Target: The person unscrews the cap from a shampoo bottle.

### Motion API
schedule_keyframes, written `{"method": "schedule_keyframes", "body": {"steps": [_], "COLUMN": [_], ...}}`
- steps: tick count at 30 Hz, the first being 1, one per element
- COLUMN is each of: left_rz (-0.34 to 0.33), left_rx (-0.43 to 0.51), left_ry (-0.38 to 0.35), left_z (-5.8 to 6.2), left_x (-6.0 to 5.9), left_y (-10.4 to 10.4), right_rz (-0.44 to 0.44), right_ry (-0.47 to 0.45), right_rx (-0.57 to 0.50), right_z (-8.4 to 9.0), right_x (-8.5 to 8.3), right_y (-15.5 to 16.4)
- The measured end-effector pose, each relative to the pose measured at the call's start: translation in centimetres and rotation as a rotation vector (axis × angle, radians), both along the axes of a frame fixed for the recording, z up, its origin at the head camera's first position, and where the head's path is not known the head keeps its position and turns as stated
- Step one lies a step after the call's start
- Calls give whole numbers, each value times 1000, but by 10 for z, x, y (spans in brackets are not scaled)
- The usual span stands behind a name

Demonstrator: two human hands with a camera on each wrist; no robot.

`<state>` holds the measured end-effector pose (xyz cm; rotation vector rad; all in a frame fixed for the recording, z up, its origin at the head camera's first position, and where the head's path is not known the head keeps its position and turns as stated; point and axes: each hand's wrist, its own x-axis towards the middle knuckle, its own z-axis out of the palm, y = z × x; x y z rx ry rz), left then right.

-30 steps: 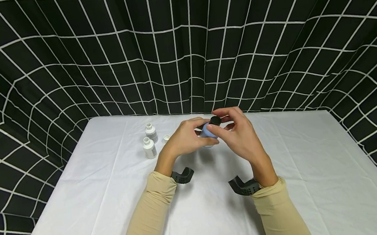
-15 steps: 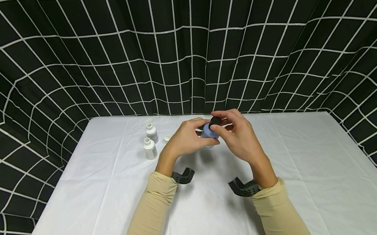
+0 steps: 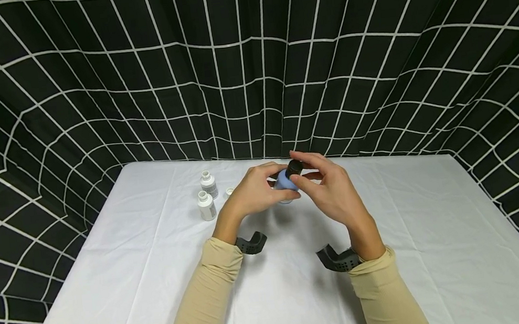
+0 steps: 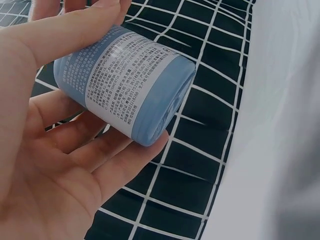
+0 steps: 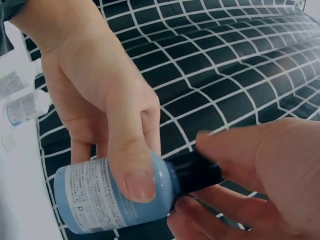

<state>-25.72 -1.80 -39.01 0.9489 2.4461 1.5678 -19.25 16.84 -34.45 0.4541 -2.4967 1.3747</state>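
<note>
My left hand [image 3: 254,188] grips a blue plastic bottle [image 3: 283,181] around its body, thumb on the near side. Printed white labelling covers much of the bottle [image 4: 120,82] in the left wrist view, where its base points to the right. A black cap [image 3: 294,167] tops the bottle, tilted towards my right hand [image 3: 333,188]. That hand pinches the cap between thumb and fingers. In the right wrist view the black cap [image 5: 195,171] sits in line with the bottle's neck, its far end partly covered by fingers.
Two uncapped white bottles [image 3: 206,205] [image 3: 208,184] stand to the left on the white-covered table [image 3: 155,257]. A small white cap [image 3: 230,191] lies beside them, near my left wrist. Behind the table hangs a black curtain [image 3: 232,80] with white grid lines.
My right fingers have shifted slightly around the black cap, and more of its side now shows. The left hand and blue bottle have hardly moved.
</note>
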Motion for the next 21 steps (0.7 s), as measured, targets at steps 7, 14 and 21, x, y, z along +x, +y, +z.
{"method": "schedule_keyframes", "body": {"steps": [7, 14, 21], "left_rz": [-9, -3, 6], "left_rx": [-3, -16, -14], "left_ry": [13, 11, -11], "left_z": [1, 1, -1], "left_x": [3, 2, 0], "left_y": [3, 3, 2], "right_rz": [-122, -138, -63], "right_ry": [-8, 15, 45], "right_rx": [-11, -15, -1], "right_z": [-4, -6, -5], "right_x": [-4, -6, -4], "right_y": [-1, -1, -1]}}
